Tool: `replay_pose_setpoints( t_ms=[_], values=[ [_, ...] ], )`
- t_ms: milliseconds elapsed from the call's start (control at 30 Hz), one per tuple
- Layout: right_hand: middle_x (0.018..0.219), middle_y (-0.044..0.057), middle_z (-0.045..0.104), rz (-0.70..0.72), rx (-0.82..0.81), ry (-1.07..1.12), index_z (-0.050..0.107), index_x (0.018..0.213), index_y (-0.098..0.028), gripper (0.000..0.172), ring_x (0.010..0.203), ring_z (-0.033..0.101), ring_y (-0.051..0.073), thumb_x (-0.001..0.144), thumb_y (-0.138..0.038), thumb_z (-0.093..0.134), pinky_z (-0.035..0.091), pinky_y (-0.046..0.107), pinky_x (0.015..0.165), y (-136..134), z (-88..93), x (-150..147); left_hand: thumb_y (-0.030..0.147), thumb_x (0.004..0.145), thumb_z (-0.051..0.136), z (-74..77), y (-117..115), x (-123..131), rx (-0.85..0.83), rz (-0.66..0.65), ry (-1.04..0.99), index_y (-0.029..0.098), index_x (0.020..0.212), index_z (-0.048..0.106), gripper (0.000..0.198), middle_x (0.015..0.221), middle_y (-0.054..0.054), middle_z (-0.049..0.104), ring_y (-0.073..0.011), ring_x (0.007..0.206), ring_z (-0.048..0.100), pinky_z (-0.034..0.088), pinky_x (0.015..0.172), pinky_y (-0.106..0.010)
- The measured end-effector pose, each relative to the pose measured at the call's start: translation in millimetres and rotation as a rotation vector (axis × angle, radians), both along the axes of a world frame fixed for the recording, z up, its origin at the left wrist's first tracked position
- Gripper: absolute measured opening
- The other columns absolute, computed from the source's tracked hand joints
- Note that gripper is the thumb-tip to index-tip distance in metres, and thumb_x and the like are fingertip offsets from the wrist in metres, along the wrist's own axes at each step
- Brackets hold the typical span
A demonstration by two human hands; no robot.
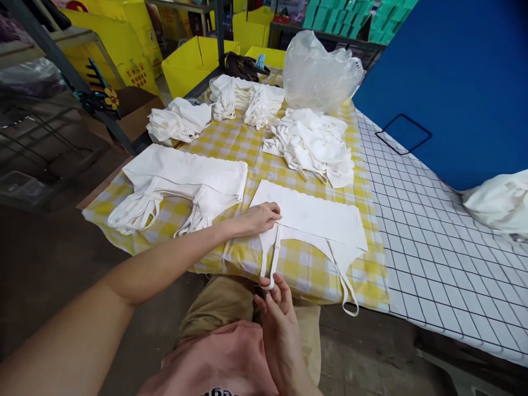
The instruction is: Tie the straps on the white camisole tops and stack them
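Note:
A white strapped garment (313,212) lies flat on the yellow checked cloth (231,250), its straps toward me. My left hand (260,219) is closed at the garment's left part, fingers together near the top of a strap. Below, at the table's front edge, my right hand (278,302) pinches the looped end of that left strap. The garment's other strap (350,294) hangs over the edge, untouched. To the left lies a neat stack of similar white garments (185,170) with bunched straps.
Farther back are a loose white heap (315,143), folded white piles (247,99), another white pile (179,118) and a clear plastic bag (319,74). A grid-patterned surface (445,264) and a blue panel (449,88) stand right. Yellow bins (187,69) stand behind.

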State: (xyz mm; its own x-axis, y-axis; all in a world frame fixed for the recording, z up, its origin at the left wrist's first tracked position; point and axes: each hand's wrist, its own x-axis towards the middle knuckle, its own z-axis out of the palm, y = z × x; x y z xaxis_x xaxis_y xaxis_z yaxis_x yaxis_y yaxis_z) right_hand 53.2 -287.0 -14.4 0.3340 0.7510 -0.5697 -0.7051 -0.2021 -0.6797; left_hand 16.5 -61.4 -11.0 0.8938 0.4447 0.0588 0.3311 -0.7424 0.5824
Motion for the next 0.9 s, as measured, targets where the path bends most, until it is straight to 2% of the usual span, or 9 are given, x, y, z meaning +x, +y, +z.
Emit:
replay_pose_setpoints(
  t_ms=[133, 267, 367, 467, 567, 667, 733, 800, 900],
  values=[
    [0.111, 0.000, 0.058, -0.043, 0.028, 0.040, 0.054, 0.107, -0.031, 0.042, 0.110, 0.050, 0.017, 0.068, -0.032, 0.070, 0.044, 0.031, 0.085, 2.2, -11.5, -0.5, 0.007, 0.079, 0.042, 1.0, -0.6, -0.3, 0.006, 0.017, 0.030, 0.016, 0.095, 0.065, 0.030, 0.113, -0.006, 0.057, -0.0155, 0.104, 0.054, 0.040, 0.091, -0.024],
    [0.118, 0.003, 0.056, -0.075, -0.036, 0.012, 0.057, 0.105, -0.029, 0.049, 0.113, 0.048, 0.020, 0.060, -0.035, 0.075, 0.045, 0.031, 0.083, -4.5, -21.7, 1.5, 0.010, 0.082, 0.040, 4.0, -3.5, -5.2, -0.016, -0.020, 0.008, 0.016, 0.102, 0.063, 0.031, 0.116, -0.006, 0.055, -0.0152, 0.102, 0.055, 0.041, 0.091, -0.025],
    [0.108, 0.006, 0.061, 0.015, -0.053, -0.123, 0.058, 0.103, -0.025, 0.045, 0.103, 0.054, 0.022, 0.063, -0.038, 0.074, 0.046, 0.031, 0.076, -9.9, -18.9, 17.3, 0.011, 0.081, 0.041, 8.0, -5.3, -10.1, -0.026, 0.030, 0.011, 0.015, 0.113, 0.058, 0.036, 0.121, -0.007, 0.053, -0.0159, 0.105, 0.054, 0.040, 0.095, -0.026],
    [0.097, 0.006, 0.063, 0.127, -0.001, -0.484, 0.060, 0.099, -0.022, 0.036, 0.093, 0.057, 0.022, 0.069, -0.040, 0.067, 0.045, 0.032, 0.075, 0.7, -5.9, 60.4, 0.012, 0.081, 0.042, 9.7, 0.7, -11.6, 0.009, 0.203, -0.008, 0.015, 0.119, 0.053, 0.039, 0.120, -0.007, 0.053, -0.0170, 0.106, 0.053, 0.041, 0.095, -0.028],
    [0.100, 0.007, 0.059, 0.185, 0.016, -1.054, 0.059, 0.098, -0.022, 0.029, 0.094, 0.054, 0.023, 0.074, -0.038, 0.057, 0.044, 0.035, 0.076, 31.5, 6.3, 126.4, 0.013, 0.082, 0.042, 6.6, 15.5, -7.6, 0.129, 0.381, 0.000, 0.015, 0.118, 0.053, 0.037, 0.116, -0.008, 0.054, -0.0192, 0.108, 0.051, 0.041, 0.095, -0.031],
    [0.109, 0.013, 0.054, 0.125, -0.155, -1.514, 0.058, 0.099, -0.017, 0.030, 0.104, 0.048, 0.028, 0.076, -0.030, 0.046, 0.041, 0.040, 0.081, 69.2, 10.7, 192.5, 0.017, 0.082, 0.046, 1.6, 31.3, 0.5, 0.285, 0.539, 0.142, 0.014, 0.114, 0.053, 0.033, 0.112, -0.012, 0.054, -0.0233, 0.108, 0.049, 0.041, 0.091, -0.035],
    [0.108, 0.016, 0.054, 0.118, -0.382, -1.626, 0.057, 0.099, -0.015, 0.031, 0.105, 0.048, 0.029, 0.076, -0.029, 0.041, 0.039, 0.041, 0.083, 90.6, 10.8, 225.5, 0.024, 0.083, 0.049, 0.1, 39.3, 6.8, 0.361, 0.627, 0.255, 0.013, 0.109, 0.053, 0.028, 0.108, -0.015, 0.056, -0.0262, 0.103, 0.050, 0.040, 0.087, -0.039],
    [0.099, 0.016, 0.057, 0.143, -0.536, -1.626, 0.058, 0.092, -0.015, 0.028, 0.096, 0.052, 0.030, 0.076, -0.033, 0.042, 0.040, 0.041, 0.078, 107.3, 10.6, 246.9, 0.031, 0.083, 0.051, 1.4, 45.6, 13.0, 0.369, 0.671, 0.336, 0.012, 0.103, 0.053, 0.028, 0.106, -0.018, 0.057, -0.0287, 0.101, 0.051, 0.038, 0.086, -0.041],
    [0.075, 0.011, 0.059, 0.201, -0.595, -1.563, 0.055, 0.072, -0.019, 0.023, 0.074, 0.055, 0.027, 0.070, -0.042, 0.053, 0.039, 0.037, 0.063, 126.3, 11.6, 261.8, 0.037, 0.081, 0.055, 7.3, 56.5, 21.3, 0.229, 0.692, 0.400, 0.011, 0.097, 0.055, 0.030, 0.104, -0.019, 0.059, -0.0311, 0.102, 0.052, 0.035, 0.088, -0.043]
  ],
)
